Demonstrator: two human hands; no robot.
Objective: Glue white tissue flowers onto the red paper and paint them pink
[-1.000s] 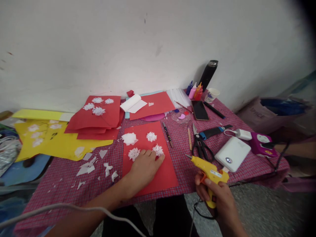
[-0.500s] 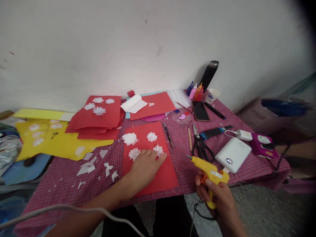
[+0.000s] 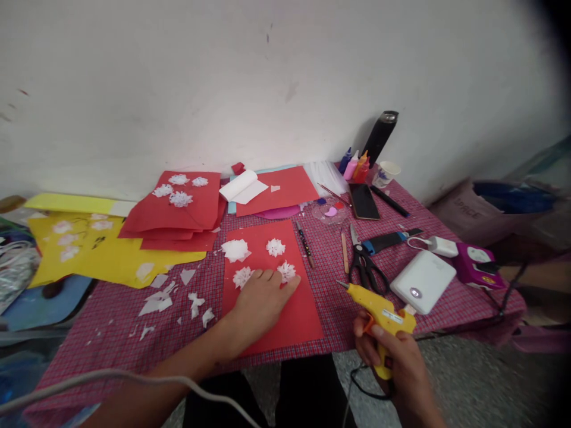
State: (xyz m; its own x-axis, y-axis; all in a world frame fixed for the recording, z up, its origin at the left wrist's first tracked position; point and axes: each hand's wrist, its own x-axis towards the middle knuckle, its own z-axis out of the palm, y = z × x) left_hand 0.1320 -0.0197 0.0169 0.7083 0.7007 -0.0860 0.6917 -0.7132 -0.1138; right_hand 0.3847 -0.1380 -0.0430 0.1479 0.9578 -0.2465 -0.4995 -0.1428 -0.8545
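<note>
My left hand (image 3: 262, 297) rests palm down on a sheet of red paper (image 3: 297, 324), its fingers near two white paper flowers. One flower (image 3: 242, 277) lies at the fingertips' left; another flower (image 3: 286, 271) is beside the thumb. Farther up the sheet are a third paper flower (image 3: 275, 247) and a piece of white paper (image 3: 236, 250). In my right hand (image 3: 399, 356) is a yellow hot glue gun (image 3: 379, 307), held by its handle with a finger at the orange trigger. Its nozzle points left, toward the red sheet.
Scissors (image 3: 366, 267), a wooden stick (image 3: 344, 252) and a white power bank (image 3: 423, 280) lie right of the sheet. Paper scraps (image 3: 157, 301) are scattered left. Behind stand paint bottles (image 3: 352, 164) and a black flask (image 3: 380, 138). A grey cable (image 3: 147, 374) crosses the foreground.
The view has shifted very slightly. Both hands hold nearly the same places, with the left on the red sheet and the glue gun still in the right.
</note>
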